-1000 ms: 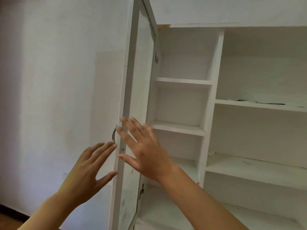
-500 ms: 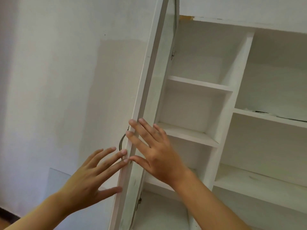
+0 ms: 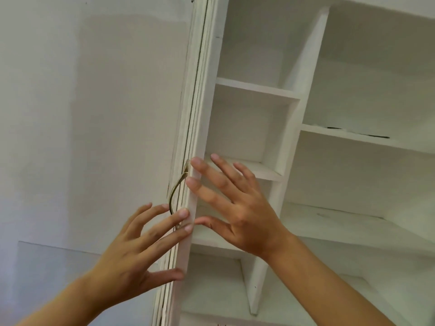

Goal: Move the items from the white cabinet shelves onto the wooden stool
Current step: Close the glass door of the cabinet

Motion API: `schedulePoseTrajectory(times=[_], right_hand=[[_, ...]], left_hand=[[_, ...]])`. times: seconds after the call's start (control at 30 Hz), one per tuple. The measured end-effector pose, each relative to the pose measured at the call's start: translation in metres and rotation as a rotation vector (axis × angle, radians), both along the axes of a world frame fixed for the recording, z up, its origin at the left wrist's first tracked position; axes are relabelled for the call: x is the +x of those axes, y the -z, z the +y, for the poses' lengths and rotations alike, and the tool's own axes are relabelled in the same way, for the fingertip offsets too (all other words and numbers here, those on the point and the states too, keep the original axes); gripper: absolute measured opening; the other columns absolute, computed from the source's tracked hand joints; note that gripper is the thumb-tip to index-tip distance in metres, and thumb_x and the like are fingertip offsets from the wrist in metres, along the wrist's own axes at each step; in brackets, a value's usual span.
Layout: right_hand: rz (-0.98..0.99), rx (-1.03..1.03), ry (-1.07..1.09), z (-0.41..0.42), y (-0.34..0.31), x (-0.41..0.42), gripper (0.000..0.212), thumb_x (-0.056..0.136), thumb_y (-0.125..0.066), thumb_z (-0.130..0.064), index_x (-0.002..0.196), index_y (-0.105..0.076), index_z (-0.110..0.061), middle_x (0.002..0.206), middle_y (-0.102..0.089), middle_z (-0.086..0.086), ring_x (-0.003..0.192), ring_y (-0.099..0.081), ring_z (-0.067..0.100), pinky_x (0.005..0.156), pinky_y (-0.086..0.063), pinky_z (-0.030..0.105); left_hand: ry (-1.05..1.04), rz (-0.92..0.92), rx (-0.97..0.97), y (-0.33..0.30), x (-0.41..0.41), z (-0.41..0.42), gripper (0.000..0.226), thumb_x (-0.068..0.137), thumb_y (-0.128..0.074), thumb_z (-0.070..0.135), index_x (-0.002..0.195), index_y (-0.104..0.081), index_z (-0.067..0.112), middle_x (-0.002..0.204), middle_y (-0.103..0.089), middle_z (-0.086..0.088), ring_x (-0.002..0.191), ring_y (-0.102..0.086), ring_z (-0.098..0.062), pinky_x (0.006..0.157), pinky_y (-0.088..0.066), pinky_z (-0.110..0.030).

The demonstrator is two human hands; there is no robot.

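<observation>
Here the door [image 3: 195,137] of the cabinet [image 3: 306,90] is seen edge-on and is flanked by both hands. The left hand [image 3: 131,260] is spread, fingertips touching the door edge beside the handle [image 3: 175,191]; the right hand [image 3: 237,208] is spread flat against its inner side. A thin dark item [image 3: 357,134] lies on the right shelf [image 3: 353,138].

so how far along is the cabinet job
Done: the cabinet door stands open and the visible shelves look bare. In hand: left hand and right hand flank the door's edge, fingers straight. Left: unclear, since no items or stool are in view.
</observation>
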State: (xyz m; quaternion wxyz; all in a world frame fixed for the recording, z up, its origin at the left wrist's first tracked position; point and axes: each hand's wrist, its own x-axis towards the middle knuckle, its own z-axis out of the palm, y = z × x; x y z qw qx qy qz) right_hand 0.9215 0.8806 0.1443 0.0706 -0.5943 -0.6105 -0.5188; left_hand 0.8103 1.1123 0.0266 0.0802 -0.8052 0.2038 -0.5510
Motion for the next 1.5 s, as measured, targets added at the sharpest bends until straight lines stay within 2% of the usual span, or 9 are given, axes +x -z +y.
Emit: schedulePoseTrajectory(times=[0.13, 0.3, 0.5, 0.7, 1.0, 1.2, 1.37, 1.5], right_hand=[[0.004, 0.007, 0.057, -0.033, 0.001, 0.013, 0.063, 0.104, -0.065, -0.046, 0.157, -0.046, -0.019, 0.170, -0.031, 0.008, 0.161, -0.022, 0.031, 0.119, -0.033, 0.060], [0.006, 0.022, 0.110, -0.068, 0.003, 0.037, 0.064, 0.103, -0.068, -0.043, 0.157, -0.046, -0.018, 0.170, -0.032, 0.009, 0.160, -0.023, 0.032, 0.118, -0.034, 0.061], [0.065, 0.045, 0.128, -0.103, 0.009, 0.072, 0.065, 0.100, -0.071, -0.035, 0.156, -0.047, -0.013, 0.170, -0.031, 0.010, 0.161, -0.023, 0.031, 0.119, -0.033, 0.060], [0.153, 0.091, 0.121, -0.132, 0.019, 0.122, 0.076, 0.093, -0.077, -0.033, 0.157, -0.044, -0.010, 0.172, -0.028, 0.010, 0.162, -0.020, 0.029, 0.122, -0.031, 0.059], [0.162, 0.119, 0.142, -0.156, 0.034, 0.212, 0.071, 0.098, -0.072, -0.038, 0.159, -0.044, -0.014, 0.172, -0.027, 0.009, 0.162, -0.020, 0.028, 0.120, -0.033, 0.059], [0.176, 0.116, 0.107, -0.154, 0.043, 0.259, 0.065, 0.101, -0.069, -0.041, 0.157, -0.049, -0.016, 0.172, -0.027, 0.011, 0.161, -0.021, 0.028, 0.119, -0.034, 0.060], [0.178, 0.125, 0.077, -0.151, 0.046, 0.293, 0.065, 0.100, -0.069, -0.040, 0.157, -0.048, -0.016, 0.173, -0.026, 0.010, 0.162, -0.020, 0.028, 0.119, -0.032, 0.063], [0.179, 0.119, 0.071, -0.149, 0.047, 0.321, 0.066, 0.101, -0.068, -0.041, 0.158, -0.046, -0.017, 0.173, -0.025, 0.009, 0.162, -0.018, 0.028, 0.119, -0.030, 0.065]], left_hand=[[0.046, -0.036, 0.024, -0.004, 0.026, -0.029, 0.087, 0.086, -0.073, 0.068, 0.154, -0.044, 0.025, 0.166, -0.036, 0.003, 0.151, -0.034, -0.027, 0.117, -0.038, -0.060], [0.049, -0.053, 0.058, -0.006, 0.057, -0.063, 0.089, 0.084, -0.075, 0.067, 0.155, -0.041, 0.026, 0.167, -0.034, 0.004, 0.146, -0.038, -0.028, 0.117, -0.037, -0.059], [0.045, 0.031, 0.096, -0.007, 0.103, -0.096, 0.083, 0.093, -0.066, 0.064, 0.159, -0.036, 0.025, 0.171, -0.027, 0.000, 0.155, -0.029, -0.035, 0.117, -0.035, -0.063], [0.035, 0.063, 0.201, -0.018, 0.157, -0.112, 0.077, 0.097, -0.063, 0.061, 0.161, -0.033, 0.031, 0.172, -0.025, -0.002, 0.154, -0.032, -0.032, 0.119, -0.033, -0.060], [-0.012, 0.014, 0.245, -0.021, 0.240, -0.135, 0.060, 0.101, -0.060, 0.051, 0.155, -0.045, 0.028, 0.170, -0.031, 0.000, 0.152, -0.036, -0.031, 0.119, -0.034, -0.062], [-0.069, -0.077, 0.312, -0.029, 0.279, -0.136, 0.050, 0.097, -0.066, 0.039, 0.145, -0.055, 0.026, 0.165, -0.039, 0.002, 0.134, -0.052, -0.032, 0.114, -0.039, -0.064], [-0.091, -0.047, 0.339, -0.028, 0.306, -0.132, 0.052, 0.099, -0.062, 0.049, 0.146, -0.052, 0.029, 0.171, -0.029, 0.004, 0.142, -0.046, -0.032, 0.120, -0.030, -0.064], [-0.118, -0.040, 0.334, -0.029, 0.326, -0.135, 0.054, 0.098, -0.063, 0.054, 0.145, -0.053, 0.029, 0.168, -0.033, 0.004, 0.143, -0.045, -0.032, 0.118, -0.032, -0.067]])
